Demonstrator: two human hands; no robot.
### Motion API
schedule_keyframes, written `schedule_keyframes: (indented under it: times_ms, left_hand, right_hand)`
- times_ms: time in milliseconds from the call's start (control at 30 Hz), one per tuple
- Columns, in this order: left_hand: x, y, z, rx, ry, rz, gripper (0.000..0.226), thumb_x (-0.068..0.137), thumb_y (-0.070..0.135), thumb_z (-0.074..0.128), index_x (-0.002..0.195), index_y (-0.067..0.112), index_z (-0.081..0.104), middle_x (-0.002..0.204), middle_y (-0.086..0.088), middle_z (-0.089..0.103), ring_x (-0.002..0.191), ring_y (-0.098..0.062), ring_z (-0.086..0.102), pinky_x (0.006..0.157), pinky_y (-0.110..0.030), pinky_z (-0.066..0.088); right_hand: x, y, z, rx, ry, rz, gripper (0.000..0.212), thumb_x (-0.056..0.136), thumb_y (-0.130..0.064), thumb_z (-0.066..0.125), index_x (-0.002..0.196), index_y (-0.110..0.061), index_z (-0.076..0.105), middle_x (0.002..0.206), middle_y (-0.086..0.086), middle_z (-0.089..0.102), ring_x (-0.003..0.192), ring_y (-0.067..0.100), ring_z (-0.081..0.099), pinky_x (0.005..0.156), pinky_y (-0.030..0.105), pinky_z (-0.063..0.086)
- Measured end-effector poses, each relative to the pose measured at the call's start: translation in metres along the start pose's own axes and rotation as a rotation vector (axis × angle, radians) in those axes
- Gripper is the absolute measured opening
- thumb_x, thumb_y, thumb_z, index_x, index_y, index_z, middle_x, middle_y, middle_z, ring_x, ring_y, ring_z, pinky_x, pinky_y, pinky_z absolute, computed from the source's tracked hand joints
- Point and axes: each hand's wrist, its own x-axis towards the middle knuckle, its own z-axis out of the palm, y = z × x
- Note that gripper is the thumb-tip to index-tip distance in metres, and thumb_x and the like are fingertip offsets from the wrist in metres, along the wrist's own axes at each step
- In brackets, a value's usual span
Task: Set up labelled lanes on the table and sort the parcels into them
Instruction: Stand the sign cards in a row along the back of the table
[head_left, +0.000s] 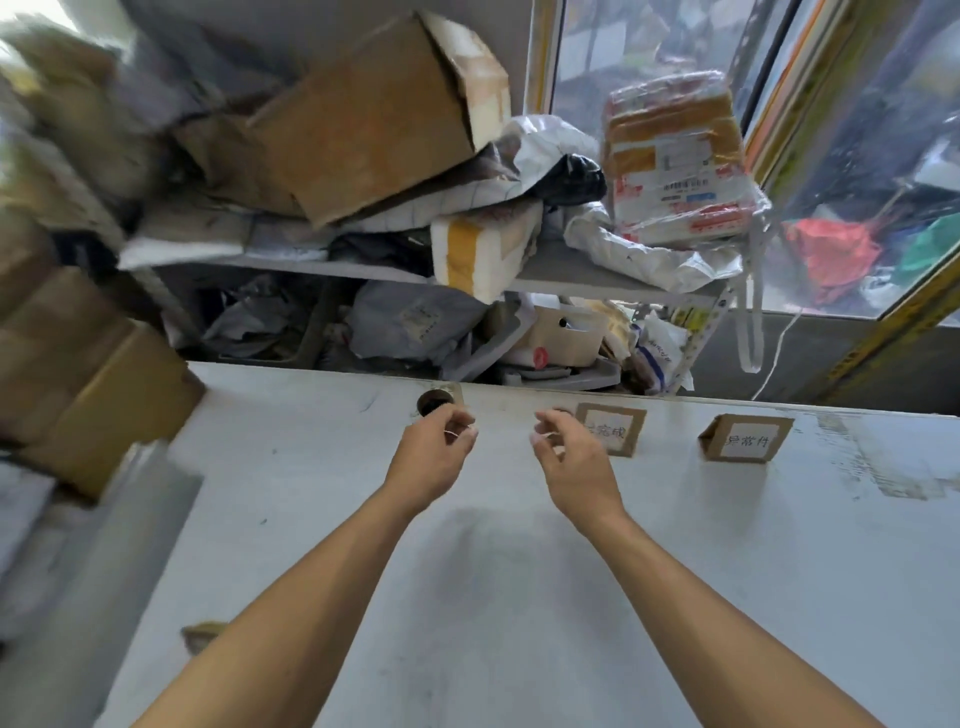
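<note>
Both my arms were stretched out over the grey bench (519, 597). My left hand (436, 457) was pinched at the fingertips on a thin white thread (457, 432), just in front of a round hole (432, 401) near the bench's far edge. My right hand (571, 457) had its fingers curled loosely; can't tell whether it gripped the thread too, too blurred.

Two cardboard lane labels stood along the far edge. The nearer label (615, 428) sat right behind my right hand, partly hidden by the fingers. The second label (745, 439) stood well to the right, clear of both hands. Both carried white slips with handwritten characters.

The parcels weren't on the bench. They sat piled on the shelf (571, 278) behind it: a big open brown box (374, 119), a taped yellow-and-white parcel (675, 161) at the right end, a foam-wrapped parcel (483, 249) hanging over the shelf edge, and grey bags (415, 322) underneath. More brown cartons (88, 395) were stacked at the bench's left corner, touching it.
</note>
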Motion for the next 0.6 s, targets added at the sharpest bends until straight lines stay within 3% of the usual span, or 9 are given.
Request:
schedule_keyframes:
  times_ms: [167,400,600]
  left_hand:
    - [-0.038,-0.042,-0.092,0.058,0.005,0.021,0.016,0.098,0.026,0.060,0.113,0.021,0.065,0.103,0.009,0.064,0.094,-0.009,0.060,0.081,-0.022,0.044]
    - [-0.094,-0.147,-0.187,0.104,0.023,-0.105,0.011,0.097,0.020,0.061,0.106,0.018,0.067,0.099,0.004,0.068,0.096,-0.016,0.064,0.083,-0.026,0.048]
    - [-0.124,-0.210,-0.203,0.161,-0.116,-0.256,0.026,0.098,0.027,0.060,0.122,0.018,0.063,0.123,-0.002,0.065,0.108,-0.017,0.060,0.090,-0.028,0.047]
  right_hand:
    - [-0.034,-0.065,0.070,-0.038,-0.172,-0.066,0.030,0.100,-0.026,0.058,0.129,-0.019,0.061,0.105,-0.011,0.062,0.090,0.003,0.060,0.077,0.010,0.044]
    - [-0.090,-0.124,0.171,-0.142,-0.490,-0.117,0.032,0.101,-0.033,0.057,0.131,-0.022,0.061,0.108,-0.012,0.063,0.090,0.005,0.057,0.083,0.019,0.044]
    - [-0.122,-0.127,0.217,-0.324,-0.743,-0.129,0.039,0.098,-0.046,0.056,0.133,-0.028,0.058,0.125,-0.008,0.063,0.096,0.004,0.056,0.088,0.023,0.045]
